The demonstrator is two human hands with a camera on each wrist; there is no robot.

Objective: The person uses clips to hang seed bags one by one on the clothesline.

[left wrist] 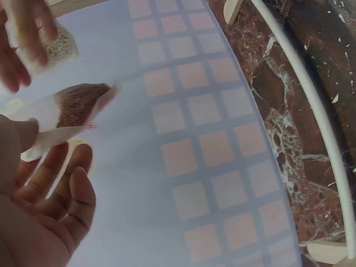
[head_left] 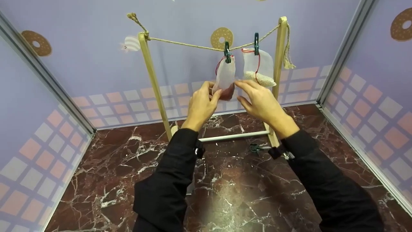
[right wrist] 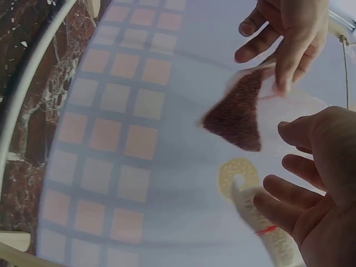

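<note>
Black sleeves (head_left: 334, 183): reached forward over the marbled tabletop (head_left: 103, 180).
Loose clip (head_left: 255, 148): lay on the tabletop, just before the white crossbar (head_left: 236, 136).
Left hand (head_left: 202, 100): thumb and fingers pinched the lower part of the dark-red-filled bag (head_left: 226, 75).
Right hand (head_left: 262, 99): fingers released, loosely bent beside that bag.
Dark-red-filled bag: hung from the rope (head_left: 186, 44) by a green clip (head_left: 227, 51), between the hands.
White-grain bag (head_left: 266, 62): hung farther right, beyond the right hand, under a second clip (head_left: 256, 43).
Rope: sagged between two wooden posts (head_left: 153, 74).
Back wall (head_left: 186, 16): carried printed doughnuts.
</note>
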